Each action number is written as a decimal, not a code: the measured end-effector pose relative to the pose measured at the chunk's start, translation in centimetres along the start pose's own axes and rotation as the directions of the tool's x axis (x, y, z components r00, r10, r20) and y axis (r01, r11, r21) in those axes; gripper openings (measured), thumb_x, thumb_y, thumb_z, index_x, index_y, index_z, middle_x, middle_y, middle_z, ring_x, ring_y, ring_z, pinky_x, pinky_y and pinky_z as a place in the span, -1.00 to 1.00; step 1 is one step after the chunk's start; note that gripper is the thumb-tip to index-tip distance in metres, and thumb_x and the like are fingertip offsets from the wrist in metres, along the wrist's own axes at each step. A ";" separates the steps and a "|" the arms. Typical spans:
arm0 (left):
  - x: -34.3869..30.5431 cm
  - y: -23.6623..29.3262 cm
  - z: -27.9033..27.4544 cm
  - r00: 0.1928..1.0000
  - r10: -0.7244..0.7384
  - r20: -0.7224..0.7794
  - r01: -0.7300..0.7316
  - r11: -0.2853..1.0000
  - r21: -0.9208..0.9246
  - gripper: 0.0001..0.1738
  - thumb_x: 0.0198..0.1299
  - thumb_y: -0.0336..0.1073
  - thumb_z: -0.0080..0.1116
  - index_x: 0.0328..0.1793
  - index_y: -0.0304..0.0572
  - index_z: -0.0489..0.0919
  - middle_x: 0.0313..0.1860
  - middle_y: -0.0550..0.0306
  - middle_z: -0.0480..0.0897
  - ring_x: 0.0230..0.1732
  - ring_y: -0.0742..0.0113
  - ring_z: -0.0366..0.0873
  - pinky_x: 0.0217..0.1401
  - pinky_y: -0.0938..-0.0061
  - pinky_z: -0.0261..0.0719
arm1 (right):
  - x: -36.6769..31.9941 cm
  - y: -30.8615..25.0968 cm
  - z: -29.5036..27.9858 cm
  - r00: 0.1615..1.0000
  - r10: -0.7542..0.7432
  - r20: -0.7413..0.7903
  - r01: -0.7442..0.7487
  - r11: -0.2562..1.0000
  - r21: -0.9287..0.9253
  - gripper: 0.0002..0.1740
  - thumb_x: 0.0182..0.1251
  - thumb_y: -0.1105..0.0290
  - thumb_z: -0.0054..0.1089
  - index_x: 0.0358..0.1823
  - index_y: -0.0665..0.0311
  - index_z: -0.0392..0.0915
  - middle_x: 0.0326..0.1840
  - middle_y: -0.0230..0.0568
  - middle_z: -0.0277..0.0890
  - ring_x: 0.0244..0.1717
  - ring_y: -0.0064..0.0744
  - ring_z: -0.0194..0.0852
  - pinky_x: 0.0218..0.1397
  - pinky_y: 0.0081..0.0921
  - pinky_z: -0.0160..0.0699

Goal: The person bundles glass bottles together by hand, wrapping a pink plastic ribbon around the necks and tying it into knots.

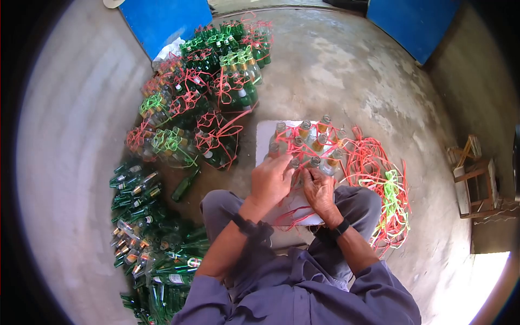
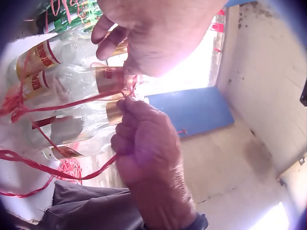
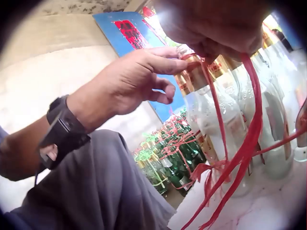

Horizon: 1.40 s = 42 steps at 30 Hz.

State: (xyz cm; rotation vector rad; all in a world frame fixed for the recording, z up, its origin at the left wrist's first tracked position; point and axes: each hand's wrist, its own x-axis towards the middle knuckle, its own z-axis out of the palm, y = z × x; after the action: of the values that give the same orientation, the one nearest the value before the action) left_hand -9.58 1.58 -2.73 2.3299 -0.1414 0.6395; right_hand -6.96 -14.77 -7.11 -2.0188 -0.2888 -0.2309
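Observation:
Clear glass bottles (image 2: 72, 81) with gold neck labels stand grouped on a white board (image 1: 265, 135), laced together at the necks by red plastic strap (image 3: 254, 110). My left hand (image 1: 272, 181) is at the near bottles; in the right wrist view its thumb and forefinger (image 3: 165, 65) pinch a bottle neck where the strap loops round. Close beside it, my right hand (image 1: 319, 189) pinches the strap between thumb and forefinger, and loose ends hang below. The left wrist view has the right hand (image 2: 148, 143) drawing one strand against the gold necks.
Strap-tied bundles of green and clear bottles (image 1: 206, 86) stand at the left. Loose bottles (image 1: 157, 254) lie piled nearer me. A heap of red and green strap (image 1: 379, 189) lies right of the board. A wooden stool (image 1: 476, 184) is by the right wall.

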 end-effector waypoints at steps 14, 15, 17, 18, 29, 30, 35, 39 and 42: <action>4.4 0.6 -0.1 0.885 0.163 0.437 -0.196 0.980 0.033 -0.45 0.06 -0.37 0.38 0.27 -0.15 0.64 -0.11 0.07 0.78 -0.05 -0.01 0.65 0.05 0.19 0.64 | -0.6 0.3 0.4 0.994 0.019 -0.104 -0.034 0.990 -0.138 -0.67 0.47 0.23 0.29 -0.38 0.35 0.65 -0.58 0.12 0.51 -0.59 0.02 0.56 -0.47 -0.16 0.43; 4.6 0.7 -0.2 0.882 0.163 0.443 -0.197 0.980 0.033 -0.45 0.06 -0.37 0.38 0.27 -0.15 0.64 -0.11 0.07 0.78 -0.05 -0.01 0.65 0.05 0.19 0.64 | -0.7 0.4 0.4 0.994 0.012 -0.107 -0.026 0.991 -0.131 -0.67 0.48 0.24 0.28 -0.38 0.36 0.64 -0.58 0.12 0.50 -0.63 -0.12 0.55 -0.48 -0.18 0.43; 4.8 0.9 -0.2 0.853 0.134 0.504 -0.191 0.980 0.062 -0.45 0.04 -0.40 0.37 0.24 -0.14 0.65 -0.11 0.10 0.78 -0.04 0.01 0.65 0.07 0.20 0.65 | -0.9 0.5 0.7 0.990 0.066 -0.125 -0.073 0.996 -0.051 -0.69 0.49 0.26 0.27 -0.36 0.37 0.65 -0.61 0.08 0.46 -0.64 -0.32 0.45 -0.48 -0.23 0.40; 4.9 1.0 -0.2 0.851 0.134 0.508 -0.191 0.980 0.063 -0.45 0.04 -0.40 0.37 0.24 -0.14 0.65 -0.11 0.10 0.78 -0.04 0.01 0.65 0.07 0.20 0.65 | -1.1 0.6 0.7 0.984 0.113 -0.137 -0.110 0.994 0.025 -0.70 0.49 0.28 0.27 -0.33 0.39 0.65 -0.64 0.05 0.41 -0.64 -0.51 0.34 -0.49 -0.28 0.37; 5.0 0.7 0.9 0.847 0.099 0.523 -0.186 0.976 0.116 -0.44 0.04 -0.42 0.32 0.26 -0.04 0.66 -0.16 0.14 0.81 -0.06 0.02 0.64 0.09 0.19 0.65 | -1.2 2.9 2.8 0.939 0.344 -0.021 -0.329 0.912 0.243 -0.61 0.50 0.20 0.18 -0.32 0.45 0.68 -0.59 -0.14 0.46 -0.51 -0.38 0.43 -0.37 -0.29 0.42; 5.2 0.7 0.9 0.847 0.099 0.522 -0.187 0.975 0.119 -0.44 0.04 -0.42 0.32 0.26 -0.04 0.66 -0.16 0.14 0.81 -0.06 0.02 0.64 0.09 0.19 0.65 | -1.3 3.0 3.2 0.920 0.390 -0.035 -0.373 0.901 0.220 -0.58 0.46 0.15 0.17 -0.33 0.43 0.70 -0.53 0.21 0.57 -0.50 -0.06 0.67 -0.28 -0.11 0.56; 5.7 -0.3 1.5 0.815 0.140 0.562 -0.248 0.961 0.120 -0.39 0.07 -0.38 0.29 0.34 0.11 0.62 -0.16 0.17 0.80 -0.06 0.02 0.66 0.02 0.15 0.67 | -1.3 3.8 4.6 0.832 0.544 0.105 -0.541 0.757 0.365 -0.55 0.46 0.14 0.13 -0.39 0.40 0.73 -0.60 -0.02 0.61 -0.56 -0.37 0.60 -0.33 -0.24 0.57; 6.1 -0.3 1.4 0.790 0.135 0.598 -0.266 0.954 0.136 -0.40 0.09 -0.33 0.30 0.35 0.14 0.62 -0.16 0.20 0.80 -0.08 0.03 0.68 -0.01 0.14 0.67 | -1.0 3.2 5.0 0.790 0.595 0.148 -0.595 0.684 0.422 -0.54 0.48 0.16 0.08 -0.51 0.30 0.71 -0.64 -0.14 0.59 -0.60 -0.46 0.55 -0.44 -0.32 0.53; 6.5 -0.4 1.3 0.776 0.148 0.613 -0.260 0.961 0.097 -0.41 0.13 -0.30 0.28 0.36 0.20 0.61 -0.16 0.21 0.80 -0.11 -0.02 0.70 -0.02 0.12 0.67 | -1.3 6.4 6.7 0.907 0.407 0.108 -0.419 0.841 0.343 -0.46 0.51 0.14 0.17 -0.60 0.40 0.62 -0.64 -0.29 0.55 -0.56 -0.50 0.45 -0.41 -0.41 0.45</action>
State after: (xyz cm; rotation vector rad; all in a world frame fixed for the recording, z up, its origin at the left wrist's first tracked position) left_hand -3.32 1.52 -0.66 2.6408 -0.6655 -0.0285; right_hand -5.99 -11.67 -15.93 -1.6686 0.0904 0.1223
